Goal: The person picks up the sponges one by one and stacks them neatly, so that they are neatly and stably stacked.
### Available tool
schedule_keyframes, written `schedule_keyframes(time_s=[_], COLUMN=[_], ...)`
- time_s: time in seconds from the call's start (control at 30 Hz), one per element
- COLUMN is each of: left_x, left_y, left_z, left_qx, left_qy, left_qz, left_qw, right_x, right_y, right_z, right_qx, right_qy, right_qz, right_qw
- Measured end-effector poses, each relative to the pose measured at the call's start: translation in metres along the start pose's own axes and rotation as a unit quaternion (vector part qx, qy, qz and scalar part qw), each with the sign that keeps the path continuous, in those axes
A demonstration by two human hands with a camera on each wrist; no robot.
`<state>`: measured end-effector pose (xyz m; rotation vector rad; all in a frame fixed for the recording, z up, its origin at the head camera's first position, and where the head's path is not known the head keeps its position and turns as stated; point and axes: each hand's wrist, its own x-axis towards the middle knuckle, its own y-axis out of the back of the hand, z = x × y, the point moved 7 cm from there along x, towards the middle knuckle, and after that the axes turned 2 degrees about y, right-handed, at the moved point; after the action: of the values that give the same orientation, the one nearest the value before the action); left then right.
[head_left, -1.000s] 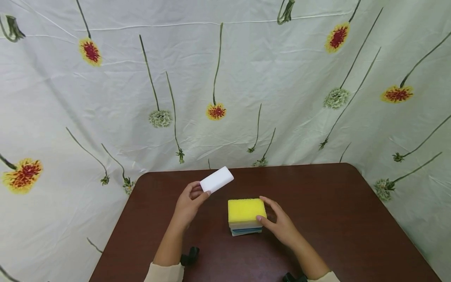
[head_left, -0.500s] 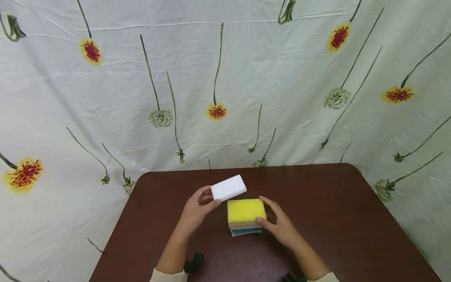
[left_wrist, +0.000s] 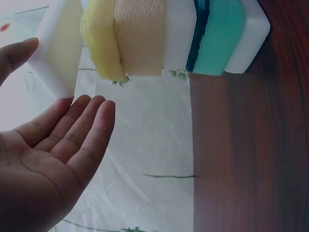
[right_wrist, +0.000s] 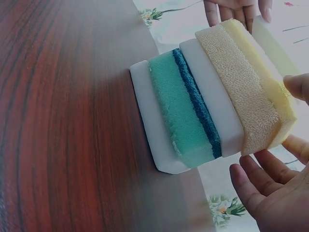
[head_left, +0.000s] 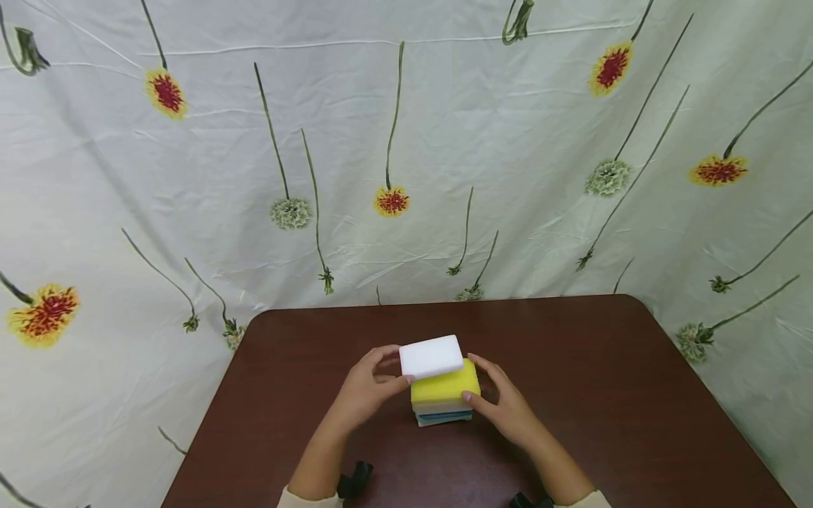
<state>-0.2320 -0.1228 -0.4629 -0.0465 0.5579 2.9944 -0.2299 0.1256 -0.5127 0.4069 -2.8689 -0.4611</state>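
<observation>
My left hand [head_left: 365,395] pinches a white sponge block [head_left: 432,356] between thumb and index finger, the other fingers extended. The block is tilted just above a stack of sponges and hides part of its top. A yellow-and-beige sponge [head_left: 444,390] tops the stack. Thumb and fingers of my right hand [head_left: 508,406] hold its right end at near and far edges. Beneath it, the right wrist view shows a white block [right_wrist: 212,96], a teal sponge [right_wrist: 181,113] with a dark blue scouring layer, and another white block [right_wrist: 149,116] on the table.
The stack stands on a dark reddish-brown table [head_left: 571,367] with rounded far corners. A white cloth [head_left: 444,127] printed with flowers hangs behind the table's far edge. Dark straps [head_left: 356,480] are worn at both wrists.
My left hand has carried the white sponge block right and toward me, from left of the stack to over its top. My right hand has stayed at the stack.
</observation>
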Motion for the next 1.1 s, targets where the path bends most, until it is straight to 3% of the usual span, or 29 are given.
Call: schedule_keyframes(time_s=[0.33, 0.73, 1.1], left_x=[-0.003, -0.002, 0.0], left_y=[-0.012, -0.018, -0.023], left_z=[0.002, 0.002, 0.004], left_qx=[0.037, 0.064, 0.059], left_qy=[-0.017, -0.034, -0.061], left_qz=[-0.033, -0.041, -0.046], left_qw=[0.9986, 0.9966, 0.9953], right_x=[-0.001, -0.002, -0.002], right_y=[0.0, 0.001, 0.001], right_z=[-0.003, -0.003, -0.004], right_qx=[0.004, -0.009, -0.021], right_qy=[0.004, 0.009, 0.013], right_qz=[0.005, 0.013, 0.015], right_qw=[1.0, 0.9998, 0.9996])
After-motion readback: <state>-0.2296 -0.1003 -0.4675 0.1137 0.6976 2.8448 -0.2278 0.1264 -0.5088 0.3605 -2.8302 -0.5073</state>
